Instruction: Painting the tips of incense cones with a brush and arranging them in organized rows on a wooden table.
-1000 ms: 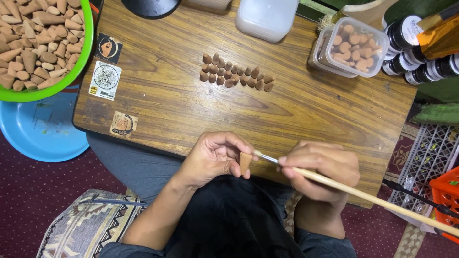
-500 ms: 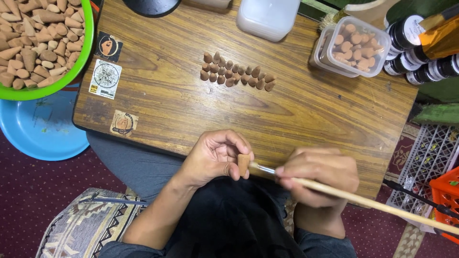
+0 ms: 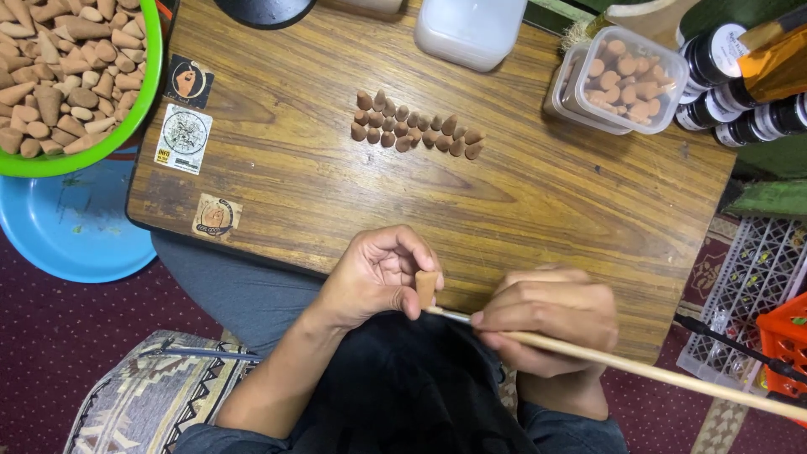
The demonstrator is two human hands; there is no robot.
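At the lower middle of the frame the left hand [image 3: 374, 277] pinches a small tan cone [image 3: 426, 287] between thumb and fingertips, point up, just over the near edge of the wooden table [image 3: 538, 202]. The right hand [image 3: 551, 324], to its right, is closed around a long pale brush [image 3: 639, 370] whose handle runs off toward the lower right corner; the metal ferrule and tip reach left to the base of the cone, touching it or very nearly so. In the upper middle of the table lies a cluster of darker brown cones [image 3: 416, 133], set in two loose rows. At the upper right stands a clear tub [image 3: 643, 80] holding more tan cones, with a second tub half hidden under it, and just beside them a group of dark jars [image 3: 731, 92] with white-rimmed lids. A white container [image 3: 471, 29] sits at the top edge. In the upper left corner a green bowl [image 3: 126, 126] is heaped with pale cones, above a blue basin [image 3: 76, 227] on the floor. Three stickers [image 3: 185, 139] mark the table's left part.
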